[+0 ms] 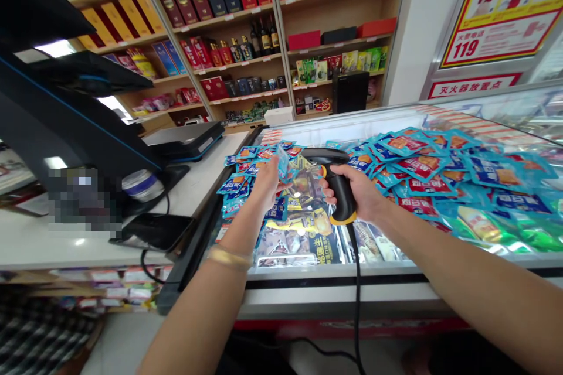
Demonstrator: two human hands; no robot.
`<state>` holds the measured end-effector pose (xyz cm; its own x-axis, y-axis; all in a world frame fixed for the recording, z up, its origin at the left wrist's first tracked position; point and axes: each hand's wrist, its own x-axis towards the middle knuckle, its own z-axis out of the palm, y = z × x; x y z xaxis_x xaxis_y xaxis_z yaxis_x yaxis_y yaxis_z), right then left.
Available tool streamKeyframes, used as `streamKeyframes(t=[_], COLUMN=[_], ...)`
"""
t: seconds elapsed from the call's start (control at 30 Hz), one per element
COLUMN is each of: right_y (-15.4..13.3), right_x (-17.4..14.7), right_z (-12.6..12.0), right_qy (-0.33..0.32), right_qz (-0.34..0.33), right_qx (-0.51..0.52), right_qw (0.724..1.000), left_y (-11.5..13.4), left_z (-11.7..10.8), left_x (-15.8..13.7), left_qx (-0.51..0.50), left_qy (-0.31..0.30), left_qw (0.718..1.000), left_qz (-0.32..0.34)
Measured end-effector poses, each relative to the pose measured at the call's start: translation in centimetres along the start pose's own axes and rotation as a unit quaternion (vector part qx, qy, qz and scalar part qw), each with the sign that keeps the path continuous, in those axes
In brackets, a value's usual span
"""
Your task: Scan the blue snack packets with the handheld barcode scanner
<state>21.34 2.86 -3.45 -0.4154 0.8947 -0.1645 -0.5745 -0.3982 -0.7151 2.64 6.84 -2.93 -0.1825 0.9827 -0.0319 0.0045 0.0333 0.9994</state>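
My right hand (pixel 358 190) is wrapped round the grip of a black and yellow barcode scanner (pixel 345 196), whose head points left and whose cord hangs down the front of the freezer. In my left hand (pixel 266 181) is a small light-blue snack packet (pixel 282 159), held upright; part of it is hidden by the fingers. Below that hand a small pile of blue and red snack packets (pixel 237 184) lies on the glass lid. A bigger heap of the same packets (pixel 422 164) spreads to the right of the scanner.
Under the glass of the chest freezer (pixel 308 299) lie several wrapped goods. To the left, a white counter (pixel 193 187) bears a scale (pixel 189 139), a dark checkout screen stand (pixel 79 123) and a roll of tape (pixel 141 184). Shelves (pixel 233 23) with boxes and bottles stand behind.
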Motion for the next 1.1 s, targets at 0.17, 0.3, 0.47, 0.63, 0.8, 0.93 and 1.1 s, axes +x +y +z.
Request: streamKeyframes(t=[0.17,0.3,0.47,0.63,0.8,0.93,1.1], right_y=[0.1,0.2,0.2,0.1,0.1,0.0,-1.7], right_x=[-0.1,-0.2,-0.2,-0.2,-0.1,0.0,-0.5], right_z=[0.3,0.5,0.5,0.3,0.3,0.7,0.8], right_qy=[-0.001,-0.017,-0.02,-0.029,-0.029,-0.013,0.005], right_qz=[0.009,0.007,0.006,0.01,0.007,-0.007,-0.06], right_qx=[-0.01,-0.018,-0.017,-0.019,-0.016,0.0,0.028], right_qw=[1.0,1.0,1.0,0.999,0.999,1.0,0.998], left_y=[-0.2,-0.4,-0.2,-0.2,-0.5,-1.1,-0.8], left_z=[0.3,0.1,0.2,0.2,0.1,0.3,2.0], left_x=[-0.3,-1.1,-1.3,-1.3,-1.2,-1.2,-1.1], left_qx=[-0.135,-0.115,-0.1,-0.097,-0.089,-0.058,0.036], left_qy=[-0.028,-0.044,-0.053,-0.055,-0.061,-0.057,-0.078], left_qw=[0.989,0.991,0.993,0.993,0.993,0.997,0.988], left_qz=[-0.061,-0.053,-0.045,-0.041,-0.04,0.005,0.128])
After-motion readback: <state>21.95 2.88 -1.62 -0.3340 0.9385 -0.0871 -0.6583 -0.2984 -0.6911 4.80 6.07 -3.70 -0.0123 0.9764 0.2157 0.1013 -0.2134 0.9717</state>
